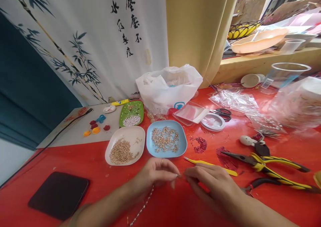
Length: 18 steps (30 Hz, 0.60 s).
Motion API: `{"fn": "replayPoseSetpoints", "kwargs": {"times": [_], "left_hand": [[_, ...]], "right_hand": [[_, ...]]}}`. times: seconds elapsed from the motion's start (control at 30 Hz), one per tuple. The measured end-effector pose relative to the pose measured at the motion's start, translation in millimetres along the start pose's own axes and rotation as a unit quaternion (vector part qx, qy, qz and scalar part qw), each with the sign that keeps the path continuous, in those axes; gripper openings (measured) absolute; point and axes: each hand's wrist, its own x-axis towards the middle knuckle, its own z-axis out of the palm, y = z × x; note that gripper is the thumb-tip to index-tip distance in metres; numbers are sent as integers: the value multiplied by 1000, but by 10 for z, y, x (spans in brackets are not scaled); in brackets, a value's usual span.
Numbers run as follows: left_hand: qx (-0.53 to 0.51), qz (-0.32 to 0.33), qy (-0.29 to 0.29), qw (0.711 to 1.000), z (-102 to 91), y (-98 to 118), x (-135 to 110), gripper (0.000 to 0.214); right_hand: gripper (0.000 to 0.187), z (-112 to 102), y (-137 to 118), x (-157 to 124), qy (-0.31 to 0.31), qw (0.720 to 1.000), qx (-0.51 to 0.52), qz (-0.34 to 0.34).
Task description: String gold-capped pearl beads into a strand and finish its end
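My left hand (156,173) pinches the end of a thin beaded chain (142,207) that trails down toward the lower edge of the view. My right hand (213,183) meets it fingertip to fingertip, pinched on a tiny piece I cannot make out. Both hover over the red table (105,180). Yellow tweezers (210,163) lie just beyond my right hand. A blue dish (166,151) of small gold findings and a white dish (136,145) of gold beads sit right behind my hands.
Yellow-handled pliers (271,168) lie at the right. A green dish (131,112) of pearls, a white plastic bag (168,86), scissors (223,113) and a round lid (213,121) stand behind. A black pad (59,194) lies at the left. Clear bags and cups crowd the far right.
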Motion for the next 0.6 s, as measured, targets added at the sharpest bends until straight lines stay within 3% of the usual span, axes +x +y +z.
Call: {"fn": "replayPoseSetpoints", "kwargs": {"times": [0.6], "left_hand": [[49,-6,13,999,27,21,-11,12]], "right_hand": [[21,-28,-2,8,-32,998,-36,-36]]}}
